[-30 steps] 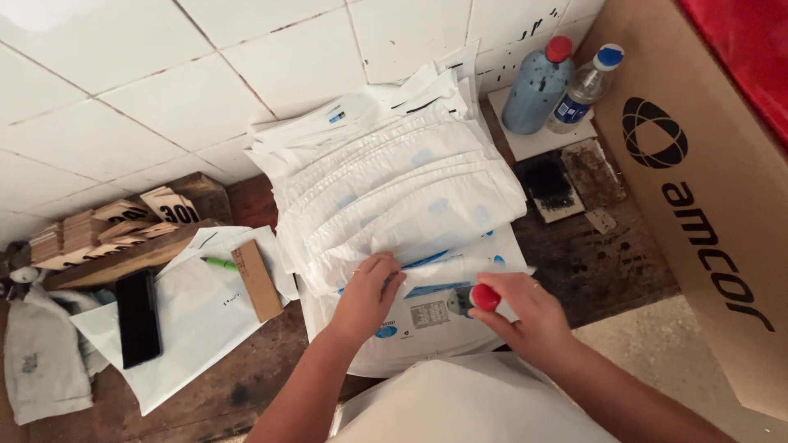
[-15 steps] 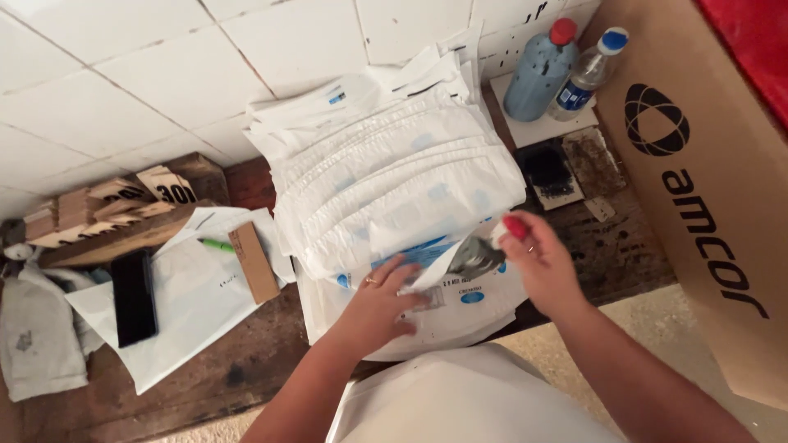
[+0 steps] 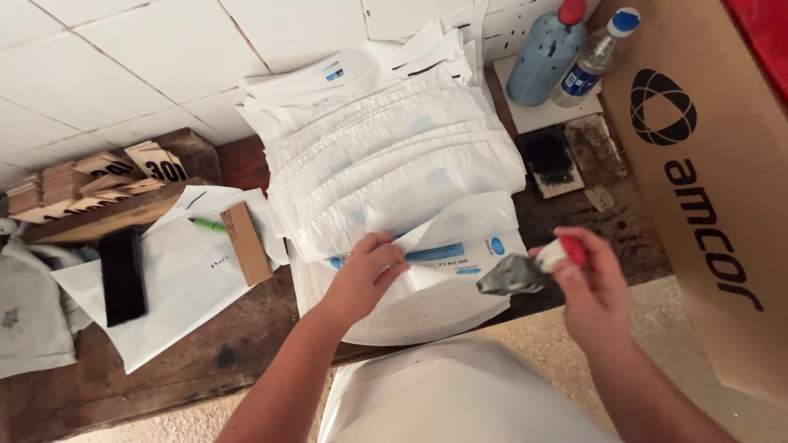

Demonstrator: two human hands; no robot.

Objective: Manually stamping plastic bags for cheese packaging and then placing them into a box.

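Note:
A fanned stack of white padded envelopes (image 3: 394, 156) lies on a dark wooden bench (image 3: 164, 361) against a tiled wall. My left hand (image 3: 365, 275) presses on the front envelope (image 3: 443, 271), fingers at its lifted flap beside a blue printed patch. My right hand (image 3: 595, 287) is raised to the right of the stack and grips a red-handled stamp (image 3: 525, 269) with a dark inky face that points toward the envelope. The stamp hovers just off the envelope's right edge.
A black ink pad (image 3: 546, 160), a blue bottle (image 3: 546, 53) and a clear bottle (image 3: 595, 53) stand at the back right. A big cardboard box (image 3: 714, 189) fills the right side. At the left lie a black phone (image 3: 121, 275), a green pen (image 3: 205, 224), a small cardboard piece (image 3: 246, 244) and wooden blocks (image 3: 90, 184).
My right hand has lifted the stamp off the envelope and swung it out to the right. My left hand has shifted slightly on the front envelope's flap.

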